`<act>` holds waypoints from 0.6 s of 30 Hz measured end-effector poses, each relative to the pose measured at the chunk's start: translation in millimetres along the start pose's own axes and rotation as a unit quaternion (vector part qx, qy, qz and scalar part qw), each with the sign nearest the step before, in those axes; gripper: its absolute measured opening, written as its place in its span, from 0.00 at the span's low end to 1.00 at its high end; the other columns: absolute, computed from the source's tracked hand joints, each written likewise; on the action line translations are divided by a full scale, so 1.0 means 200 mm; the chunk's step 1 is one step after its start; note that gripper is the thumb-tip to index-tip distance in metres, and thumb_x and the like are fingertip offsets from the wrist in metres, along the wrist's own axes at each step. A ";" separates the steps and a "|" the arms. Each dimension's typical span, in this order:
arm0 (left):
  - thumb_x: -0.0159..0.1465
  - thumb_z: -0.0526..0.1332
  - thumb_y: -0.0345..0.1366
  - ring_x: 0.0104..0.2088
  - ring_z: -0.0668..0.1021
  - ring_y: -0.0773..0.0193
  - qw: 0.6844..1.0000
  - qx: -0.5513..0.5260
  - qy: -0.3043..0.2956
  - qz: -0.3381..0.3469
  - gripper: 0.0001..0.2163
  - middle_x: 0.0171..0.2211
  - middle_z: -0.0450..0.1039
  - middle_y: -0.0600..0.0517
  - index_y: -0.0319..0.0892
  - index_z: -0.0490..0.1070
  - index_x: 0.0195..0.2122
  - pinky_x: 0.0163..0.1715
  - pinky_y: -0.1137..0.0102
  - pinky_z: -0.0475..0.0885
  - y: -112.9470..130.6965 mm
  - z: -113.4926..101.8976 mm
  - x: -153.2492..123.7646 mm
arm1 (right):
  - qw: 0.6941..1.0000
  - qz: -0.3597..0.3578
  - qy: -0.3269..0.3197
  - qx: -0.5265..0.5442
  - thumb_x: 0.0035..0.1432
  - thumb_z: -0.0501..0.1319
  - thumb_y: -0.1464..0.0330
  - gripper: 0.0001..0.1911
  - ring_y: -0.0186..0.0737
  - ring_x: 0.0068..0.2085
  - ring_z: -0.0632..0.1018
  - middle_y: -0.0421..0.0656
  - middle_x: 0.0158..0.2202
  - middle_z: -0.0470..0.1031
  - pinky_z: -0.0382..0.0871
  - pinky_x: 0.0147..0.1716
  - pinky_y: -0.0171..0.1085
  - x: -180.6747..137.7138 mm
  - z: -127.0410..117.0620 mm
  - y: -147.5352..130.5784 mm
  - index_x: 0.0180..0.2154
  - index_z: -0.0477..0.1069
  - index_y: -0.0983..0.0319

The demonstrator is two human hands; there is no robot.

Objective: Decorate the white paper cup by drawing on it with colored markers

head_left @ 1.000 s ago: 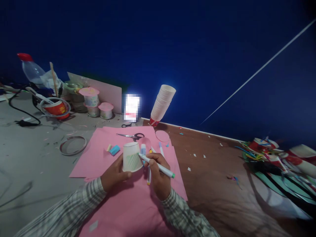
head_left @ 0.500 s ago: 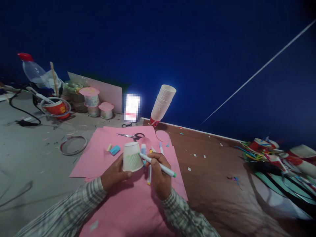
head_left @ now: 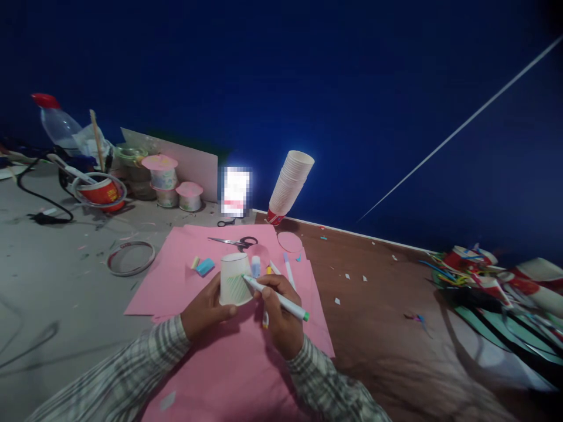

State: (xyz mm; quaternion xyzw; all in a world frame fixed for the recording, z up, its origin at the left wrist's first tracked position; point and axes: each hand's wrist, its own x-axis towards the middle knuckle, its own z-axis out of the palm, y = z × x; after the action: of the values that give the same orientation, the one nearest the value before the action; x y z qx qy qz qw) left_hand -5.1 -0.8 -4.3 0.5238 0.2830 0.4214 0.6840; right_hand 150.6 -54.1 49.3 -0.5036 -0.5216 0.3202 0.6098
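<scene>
My left hand (head_left: pixel 206 308) is wrapped round an upside-down white paper cup (head_left: pixel 235 279) that stands on pink paper sheets (head_left: pixel 229 363). Green strokes cover the cup's side. My right hand (head_left: pixel 279 313) pinches a white marker with a green end cap (head_left: pixel 277 298), and its tip touches the cup's side. Behind the cup lie a glue stick (head_left: pixel 255 265), other markers (head_left: pixel 288 268), black-handled scissors (head_left: pixel 235 241) and a blue eraser (head_left: pixel 204 267).
A leaning stack of paper cups (head_left: pixel 289 184) stands by the blue wall. Pink-topped cups (head_left: pixel 163 173), a red bowl (head_left: pixel 102 192), a bottle (head_left: pixel 57 123) and a cable (head_left: pixel 37 199) crowd the back left. A tape ring (head_left: pixel 131 258) lies on the grey floor. Paper scraps (head_left: pixel 492 281) are piled at right.
My right hand has shifted the marker slightly left and down along the cup's side. My left hand and the cup have stayed nearly still.
</scene>
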 end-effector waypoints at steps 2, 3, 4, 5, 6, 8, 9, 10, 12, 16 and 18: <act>0.39 0.71 0.44 0.43 0.71 0.45 1.000 -0.001 0.006 0.003 0.33 0.41 0.72 0.45 0.42 0.65 0.46 0.40 0.54 0.67 0.00 0.00 0.00 | 1.000 0.006 0.009 0.008 0.52 0.56 0.70 0.08 0.43 0.24 0.75 0.39 0.22 0.74 0.71 0.23 0.36 0.00 0.00 0.01 0.32 0.75 0.60; 0.39 0.72 0.44 0.43 0.71 0.45 1.000 -0.002 0.009 0.004 0.33 0.41 0.72 0.45 0.42 0.65 0.46 0.40 0.54 0.67 0.00 0.00 0.00 | 1.000 0.008 0.014 0.014 0.52 0.56 0.70 0.08 0.43 0.24 0.76 0.39 0.21 0.74 0.71 0.24 0.37 0.00 0.00 0.01 0.32 0.74 0.60; 0.39 0.72 0.44 0.43 0.71 0.45 1.000 -0.002 0.011 0.004 0.33 0.41 0.72 0.45 0.41 0.65 0.46 0.40 0.55 0.67 0.00 0.00 0.00 | 1.000 0.008 0.018 0.021 0.53 0.56 0.70 0.08 0.44 0.24 0.76 0.39 0.21 0.74 0.71 0.24 0.37 0.00 0.00 0.01 0.32 0.74 0.60; 0.39 0.72 0.44 0.43 0.71 0.45 1.000 -0.002 0.012 0.005 0.33 0.41 0.72 0.45 0.41 0.65 0.46 0.40 0.55 0.67 0.00 0.01 0.00 | 0.999 0.008 0.017 0.027 0.53 0.56 0.70 0.08 0.44 0.24 0.76 0.39 0.21 0.74 0.71 0.24 0.37 0.00 0.00 0.01 0.32 0.74 0.60; 0.39 0.72 0.43 0.43 0.71 0.45 1.000 -0.001 0.012 0.006 0.33 0.41 0.72 0.45 0.41 0.65 0.46 0.40 0.55 0.67 0.01 0.01 0.00 | 0.999 0.007 0.014 0.032 0.53 0.56 0.69 0.08 0.44 0.24 0.76 0.39 0.21 0.74 0.71 0.24 0.37 -0.01 0.00 0.01 0.32 0.74 0.60; 0.39 0.72 0.43 0.42 0.71 0.45 1.000 -0.005 0.009 0.008 0.32 0.41 0.73 0.45 0.41 0.66 0.45 0.40 0.55 0.68 0.01 0.01 0.00 | 0.999 0.007 0.003 0.037 0.53 0.56 0.69 0.08 0.44 0.25 0.76 0.40 0.22 0.74 0.71 0.24 0.38 -0.01 0.00 0.01 0.32 0.74 0.61; 0.39 0.72 0.43 0.42 0.72 0.45 1.000 -0.009 0.010 0.009 0.32 0.40 0.73 0.45 0.41 0.66 0.45 0.40 0.55 0.68 0.01 0.02 0.00 | 0.999 0.008 0.000 0.037 0.53 0.56 0.69 0.08 0.45 0.25 0.76 0.40 0.22 0.74 0.71 0.24 0.38 -0.01 0.00 0.01 0.32 0.74 0.61; 0.39 0.72 0.43 0.42 0.72 0.45 1.000 -0.014 0.013 0.010 0.31 0.40 0.73 0.45 0.41 0.66 0.45 0.39 0.55 0.68 0.01 0.02 0.00 | 0.999 0.008 0.003 0.037 0.53 0.56 0.68 0.08 0.45 0.25 0.76 0.40 0.22 0.74 0.71 0.24 0.38 -0.01 0.00 0.01 0.32 0.74 0.61; 0.40 0.71 0.44 0.43 0.71 0.44 1.000 -0.022 0.018 0.005 0.31 0.41 0.74 0.44 0.40 0.67 0.45 0.40 0.55 0.67 0.02 0.01 0.00 | 0.999 0.007 0.025 0.039 0.54 0.56 0.67 0.09 0.45 0.25 0.76 0.40 0.23 0.74 0.71 0.25 0.39 -0.01 0.00 0.02 0.34 0.74 0.60; 0.41 0.69 0.48 0.44 0.71 0.43 1.000 -0.011 0.018 -0.003 0.31 0.43 0.74 0.43 0.40 0.68 0.45 0.43 0.54 0.65 0.04 0.01 0.01 | 0.996 0.008 0.063 0.064 0.58 0.52 0.63 0.14 0.47 0.30 0.77 0.42 0.26 0.76 0.72 0.30 0.44 0.00 0.00 0.07 0.43 0.70 0.60; 0.42 0.69 0.48 0.45 0.70 0.43 1.000 -0.019 0.010 -0.009 0.30 0.42 0.74 0.43 0.40 0.69 0.45 0.43 0.54 0.65 0.05 0.01 0.02 | 0.995 0.015 0.062 0.071 0.59 0.50 0.62 0.16 0.47 0.31 0.77 0.42 0.28 0.76 0.73 0.32 0.46 0.00 0.01 0.09 0.45 0.69 0.60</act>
State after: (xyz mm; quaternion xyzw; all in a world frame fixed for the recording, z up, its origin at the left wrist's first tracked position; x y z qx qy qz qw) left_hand -4.9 1.9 7.0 0.5035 0.2867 0.4258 0.6949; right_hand 152.0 -47.6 32.0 -0.4852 -0.4512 0.3336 0.6706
